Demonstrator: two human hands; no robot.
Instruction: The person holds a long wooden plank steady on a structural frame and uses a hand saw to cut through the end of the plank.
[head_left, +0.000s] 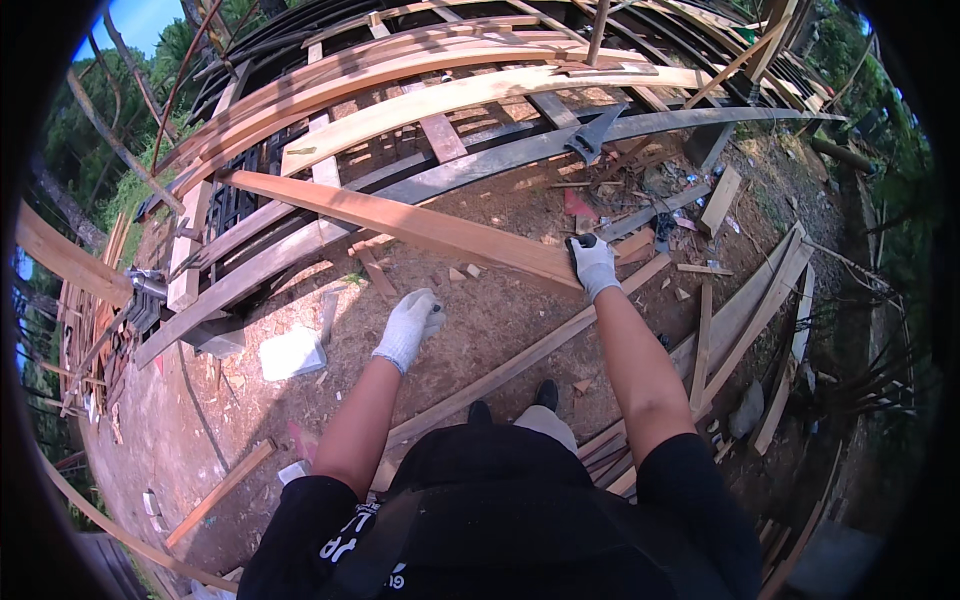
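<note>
Left hand gloved, loosely curled, empty, below plank; right hand grips plank's near end.

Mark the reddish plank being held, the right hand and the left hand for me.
reddish plank [400, 222], head view, middle of its top face.
right hand [592, 265], head view, back of the white glove gripping the plank's near end.
left hand [410, 325], head view, back of the glove, free.

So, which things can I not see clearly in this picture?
- Head view: the near end of the long plank, covered by the right hand.
- Left hand: glove seen from the back, palm side hidden, so its grip cannot be told.
- Feet: mostly hidden by the body.
</note>
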